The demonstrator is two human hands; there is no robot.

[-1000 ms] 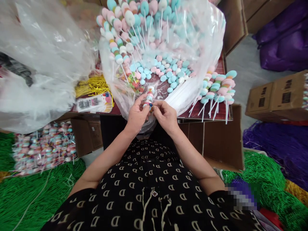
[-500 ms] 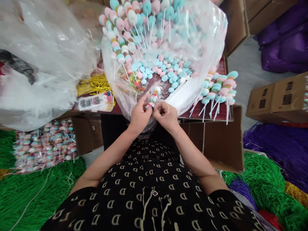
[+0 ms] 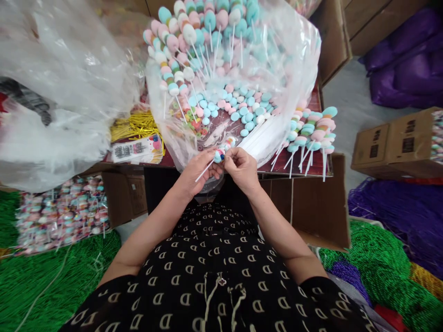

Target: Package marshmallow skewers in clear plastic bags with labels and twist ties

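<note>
A wrapped candy skewer point(image 3: 219, 154) with pastel pieces slants between my hands, its white stick pointing down to the left. My left hand point(image 3: 196, 173) is closed around its lower part. My right hand point(image 3: 242, 167) pinches at the wrapper's side near the skewer; what lies between its fingertips is too small to make out. Beyond them, loose pink, blue and white candies point(image 3: 247, 110) and small colourful rings point(image 3: 199, 125) lie in a large clear plastic bag point(image 3: 173, 133). White sticks point(image 3: 258, 140) are bundled at the right inside the bag.
Unwrapped skewers point(image 3: 311, 127) lie at the table's right edge, with more point(image 3: 207, 27) heaped at the back. Gold ties point(image 3: 133, 125) and printed cards point(image 3: 136, 150) sit left. An open carton point(image 3: 318, 203) stands below right; wrapped skewers point(image 3: 65, 212) fill the lower left.
The skewer has tilted, and its white stick now shows at the lower left. My left hand has turned and shifted slightly left, while my right hand stays close to the wrapper.
</note>
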